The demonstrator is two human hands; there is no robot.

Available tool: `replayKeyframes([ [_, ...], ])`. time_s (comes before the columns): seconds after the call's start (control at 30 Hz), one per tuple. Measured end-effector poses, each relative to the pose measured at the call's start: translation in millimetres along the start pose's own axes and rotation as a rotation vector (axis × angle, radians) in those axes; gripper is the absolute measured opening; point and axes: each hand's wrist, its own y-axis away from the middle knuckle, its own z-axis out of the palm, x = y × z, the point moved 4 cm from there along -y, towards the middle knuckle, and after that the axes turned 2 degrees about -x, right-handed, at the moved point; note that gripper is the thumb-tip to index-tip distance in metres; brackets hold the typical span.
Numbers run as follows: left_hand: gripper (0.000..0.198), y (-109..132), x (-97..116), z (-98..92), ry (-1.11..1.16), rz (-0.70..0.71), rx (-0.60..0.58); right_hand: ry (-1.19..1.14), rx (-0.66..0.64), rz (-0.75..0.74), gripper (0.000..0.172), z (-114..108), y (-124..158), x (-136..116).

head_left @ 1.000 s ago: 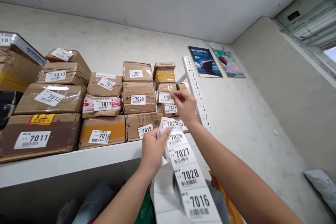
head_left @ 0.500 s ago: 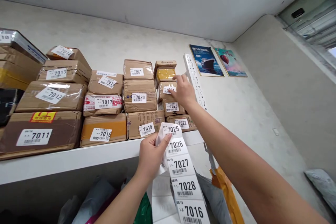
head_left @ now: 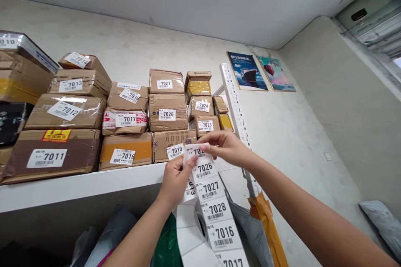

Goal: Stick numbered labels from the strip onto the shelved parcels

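A long strip of white number labels (head_left: pixel 210 190) hangs in front of the shelf, curling back on itself below. My left hand (head_left: pixel 175 179) is closed on its upper left part, thumb pressed on the front. At the top, the thumb and fingers of my right hand (head_left: pixel 224 149) pinch the uppermost label (head_left: pixel 191 150), partly covering its number. That label still lies in line with the strip. Behind my hands stand stacked cardboard parcels, among them the box labelled 7024 (head_left: pixel 200 107) and the box labelled 7023 (head_left: pixel 207 125). My right hand hides the bottom box of that stack.
More labelled parcels, such as the large 7011 box (head_left: pixel 79 150), line the white shelf (head_left: pixel 125 182) to the left. A perforated metal upright (head_left: pixel 234 100) stands at its right end. Bagged items, including a green bag (head_left: pixel 167 242), lie below. Two posters (head_left: pixel 247 71) hang behind.
My right hand has moved down from the box labelled 7024 to the top of the label strip and pinches it. The 7024 label and small parcels beside it are now uncovered.
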Motion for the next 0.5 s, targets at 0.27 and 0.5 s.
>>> replayKeyframes([
  [0.27, 0.03, -5, 7, 15.7, 0.16, -0.04, 0.078, -0.083, 0.223, 0.05, 0.023, 4, 14, 17],
  [0.5, 0.037, -6, 10, 19.6, 0.053, -0.025, 0.24, 0.053, 0.397, -0.036, 0.016, 11, 21, 9],
])
